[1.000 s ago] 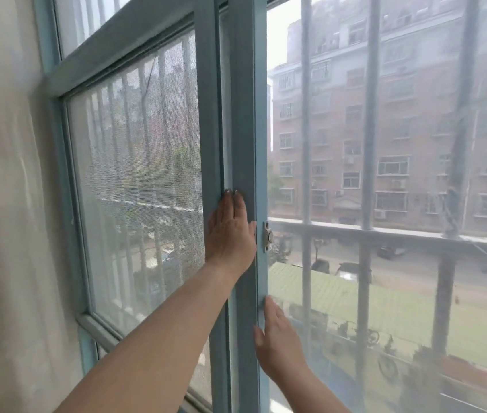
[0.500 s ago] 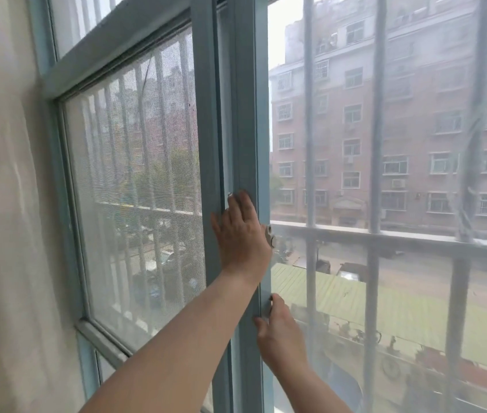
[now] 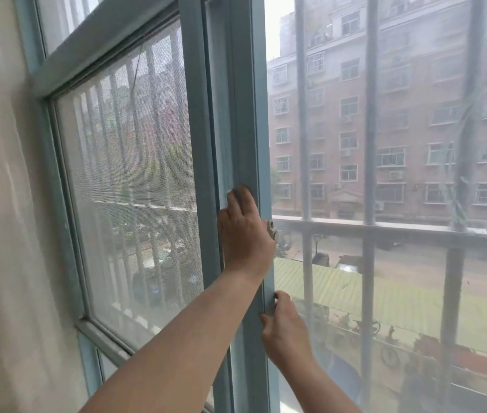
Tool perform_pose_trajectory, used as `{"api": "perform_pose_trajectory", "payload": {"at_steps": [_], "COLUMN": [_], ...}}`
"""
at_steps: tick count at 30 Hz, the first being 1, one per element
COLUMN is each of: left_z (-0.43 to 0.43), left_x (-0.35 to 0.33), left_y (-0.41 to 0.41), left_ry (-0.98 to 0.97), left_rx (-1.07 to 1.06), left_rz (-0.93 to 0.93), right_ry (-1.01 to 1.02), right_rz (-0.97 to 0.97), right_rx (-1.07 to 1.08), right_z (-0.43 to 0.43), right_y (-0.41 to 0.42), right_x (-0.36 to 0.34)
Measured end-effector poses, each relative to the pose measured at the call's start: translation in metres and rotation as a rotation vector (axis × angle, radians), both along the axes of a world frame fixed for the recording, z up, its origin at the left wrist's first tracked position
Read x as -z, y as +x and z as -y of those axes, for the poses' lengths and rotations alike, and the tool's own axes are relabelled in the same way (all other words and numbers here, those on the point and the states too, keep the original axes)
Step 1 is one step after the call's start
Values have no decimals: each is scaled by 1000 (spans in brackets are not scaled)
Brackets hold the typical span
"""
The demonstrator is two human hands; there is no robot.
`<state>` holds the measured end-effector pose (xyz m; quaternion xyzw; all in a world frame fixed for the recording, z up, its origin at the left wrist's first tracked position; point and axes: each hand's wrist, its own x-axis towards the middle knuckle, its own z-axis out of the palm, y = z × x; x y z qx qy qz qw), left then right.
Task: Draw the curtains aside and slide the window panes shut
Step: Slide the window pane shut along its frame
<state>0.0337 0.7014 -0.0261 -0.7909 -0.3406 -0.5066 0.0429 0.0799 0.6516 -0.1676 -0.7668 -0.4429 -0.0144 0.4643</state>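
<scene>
A blue-grey sliding window pane has its upright frame bar [image 3: 246,114] in the middle of the view, with a small metal latch [image 3: 272,231] on its right edge. My left hand [image 3: 245,234] lies on this bar just left of the latch, fingers pointing up and pressed into the bar's groove. Lower down, my right hand [image 3: 284,332] grips the bar's right edge, thumb in front and fingers behind. The pale sheer curtain [image 3: 1,219] hangs at the far left, drawn off the glass.
An insect screen [image 3: 129,180] fills the left half of the window. Right of the bar, vertical security bars [image 3: 370,144] and a horizontal rail [image 3: 385,226] stand outside, with a brick apartment block and a street beyond.
My left hand has slid a little to the right across the bar, up to the latch. My right hand has crept slightly higher along the bar's edge. The view has tilted a bit.
</scene>
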Motion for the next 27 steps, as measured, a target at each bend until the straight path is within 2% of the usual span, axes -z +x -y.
{"api": "perform_pose_trajectory", "payload": {"at_steps": [3, 5, 8, 10, 12, 16, 20, 24, 27], "left_z": [12, 17, 22, 23, 21, 20, 16, 10, 0], "left_x": [3, 1, -9, -25, -42, -63, -74, -90, -95], "left_y": [3, 3, -3, -5, -5, -5, -2, 3, 6], "left_ry": [27, 58, 98, 157, 225, 318, 355, 411, 480], "left_rx": [50, 81, 152, 151, 127, 101, 123, 208, 238], "left_rz": [16, 39, 81, 31, -59, -213, -237, -209, -210], "right_ry": [-9, -36, 27, 40, 4, -178, -310, -284, -258], "right_rz": [-3, 76, 490, 758, 920, 952, 983, 1030, 933], "right_rx": [8, 45, 156, 124, 52, 49, 142, 253, 352], "right_z": [15, 27, 48, 55, 60, 70, 72, 52, 39], "right_y": [3, 1, -5, -10, -12, -13, -18, -25, -34], "right_x": [0, 1, 1, -3, -6, -11, -16, -29, -41]}}
